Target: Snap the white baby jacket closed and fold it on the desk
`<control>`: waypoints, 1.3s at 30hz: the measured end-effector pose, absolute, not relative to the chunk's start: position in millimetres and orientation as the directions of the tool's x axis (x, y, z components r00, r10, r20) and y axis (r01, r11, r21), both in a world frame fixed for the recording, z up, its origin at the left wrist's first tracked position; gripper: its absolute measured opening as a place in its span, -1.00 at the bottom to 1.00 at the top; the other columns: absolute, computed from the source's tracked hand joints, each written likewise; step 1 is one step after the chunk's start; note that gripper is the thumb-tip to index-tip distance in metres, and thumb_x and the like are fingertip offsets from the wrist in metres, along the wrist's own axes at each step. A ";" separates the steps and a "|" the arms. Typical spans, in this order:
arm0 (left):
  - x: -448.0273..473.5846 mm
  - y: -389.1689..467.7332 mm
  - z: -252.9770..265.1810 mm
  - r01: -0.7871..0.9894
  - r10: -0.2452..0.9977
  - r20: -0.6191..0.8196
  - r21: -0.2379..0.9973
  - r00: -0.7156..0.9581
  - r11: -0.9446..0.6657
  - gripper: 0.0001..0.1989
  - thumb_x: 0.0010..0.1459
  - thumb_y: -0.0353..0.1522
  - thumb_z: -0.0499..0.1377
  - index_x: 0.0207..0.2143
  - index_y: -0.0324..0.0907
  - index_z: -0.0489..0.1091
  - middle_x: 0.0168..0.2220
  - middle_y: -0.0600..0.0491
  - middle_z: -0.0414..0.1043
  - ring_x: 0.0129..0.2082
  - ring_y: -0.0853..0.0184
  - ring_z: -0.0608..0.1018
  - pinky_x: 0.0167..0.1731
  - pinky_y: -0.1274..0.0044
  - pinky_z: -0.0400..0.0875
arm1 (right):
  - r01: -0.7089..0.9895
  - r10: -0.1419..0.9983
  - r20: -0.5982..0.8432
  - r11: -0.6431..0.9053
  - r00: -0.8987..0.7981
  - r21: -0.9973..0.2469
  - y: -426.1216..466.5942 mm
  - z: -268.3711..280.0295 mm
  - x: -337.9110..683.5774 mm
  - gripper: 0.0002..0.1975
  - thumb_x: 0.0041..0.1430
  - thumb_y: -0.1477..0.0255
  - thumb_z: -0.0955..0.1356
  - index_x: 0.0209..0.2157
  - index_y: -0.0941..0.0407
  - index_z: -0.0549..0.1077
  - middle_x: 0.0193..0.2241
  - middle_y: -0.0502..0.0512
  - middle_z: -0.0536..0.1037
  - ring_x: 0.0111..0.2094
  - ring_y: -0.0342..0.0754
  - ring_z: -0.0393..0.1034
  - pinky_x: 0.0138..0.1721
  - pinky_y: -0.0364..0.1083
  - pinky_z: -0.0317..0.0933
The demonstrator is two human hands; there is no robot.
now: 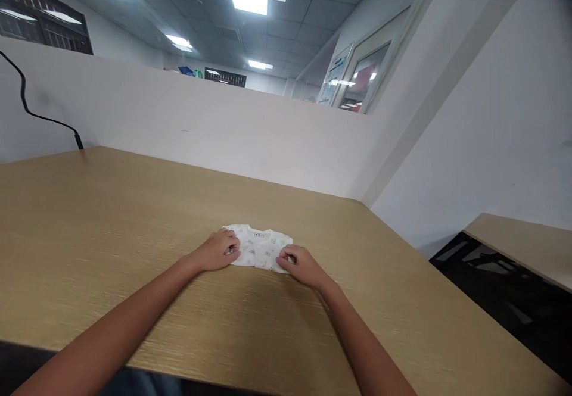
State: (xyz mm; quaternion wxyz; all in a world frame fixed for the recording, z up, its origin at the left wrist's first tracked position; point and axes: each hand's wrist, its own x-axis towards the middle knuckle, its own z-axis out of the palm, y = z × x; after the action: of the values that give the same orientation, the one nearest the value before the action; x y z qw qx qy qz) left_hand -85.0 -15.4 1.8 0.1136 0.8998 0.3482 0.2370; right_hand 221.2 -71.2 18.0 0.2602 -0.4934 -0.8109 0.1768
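Small white printed cloth garment [260, 248], folded flat, lies between 2 hands on light wooden table [134, 235]. Left hand [218, 250] pinches its left edge, fingers curled. Right hand [300, 265] pinches right edge likewise. Black cable [27, 107] far left.

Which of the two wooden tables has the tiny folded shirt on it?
The big table right in front, where the left hand and right hand press on the white patterned baby shirt. The other table, off to the right, shows only a bare corner.
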 end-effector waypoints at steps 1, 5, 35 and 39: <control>-85.0 -15.5 1.9 0.573 0.682 0.348 0.370 0.644 -0.731 -0.81 0.26 -0.27 0.10 -0.40 -0.14 0.36 -0.32 0.05 0.40 -0.21 0.26 0.39 -0.15 0.44 0.24 | 0.709 0.893 0.247 0.450 -0.377 -0.544 -71.2 18.0 221.2 -0.77 0.22 0.36 0.33 -0.51 0.12 0.38 -0.49 0.00 0.45 -0.40 -0.09 0.25 -0.32 -0.12 0.07; -85.0 -16.9 2.7 0.577 0.683 0.348 0.367 0.642 -0.729 -0.81 0.26 -0.26 0.09 -0.39 -0.14 0.37 -0.31 0.05 0.40 -0.20 0.25 0.39 -0.15 0.44 0.25 | 0.712 0.893 0.246 0.449 -0.377 -0.540 -71.3 17.9 221.2 -0.76 0.23 0.35 0.32 -0.51 0.12 0.39 -0.48 0.01 0.45 -0.39 -0.09 0.26 -0.33 -0.12 0.08; -84.2 -18.0 4.5 0.578 0.678 0.349 0.357 0.647 -0.734 -0.79 0.27 -0.26 0.08 -0.39 -0.14 0.38 -0.32 0.04 0.40 -0.22 0.25 0.39 -0.14 0.45 0.26 | 0.705 0.894 0.249 0.447 -0.373 -0.551 -71.8 18.4 221.3 -0.78 0.24 0.36 0.32 -0.46 0.13 0.47 -0.45 0.02 0.50 -0.39 -0.09 0.29 -0.33 -0.13 0.11; -83.6 -18.8 6.2 0.574 0.677 0.352 0.359 0.647 -0.736 -0.78 0.27 -0.25 0.09 -0.40 -0.15 0.38 -0.33 0.04 0.40 -0.22 0.24 0.39 -0.16 0.45 0.26 | 0.705 0.895 0.250 0.445 -0.369 -0.553 -72.4 18.8 220.9 -0.78 0.24 0.36 0.32 -0.46 0.13 0.47 -0.45 0.02 0.50 -0.40 -0.09 0.28 -0.34 -0.13 0.11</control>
State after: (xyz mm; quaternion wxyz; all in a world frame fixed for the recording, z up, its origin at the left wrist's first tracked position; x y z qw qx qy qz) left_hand -83.6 -18.8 6.2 0.1080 0.9010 0.3471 0.2368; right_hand 220.9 -72.4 18.8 0.2650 -0.4953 -0.8075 0.1799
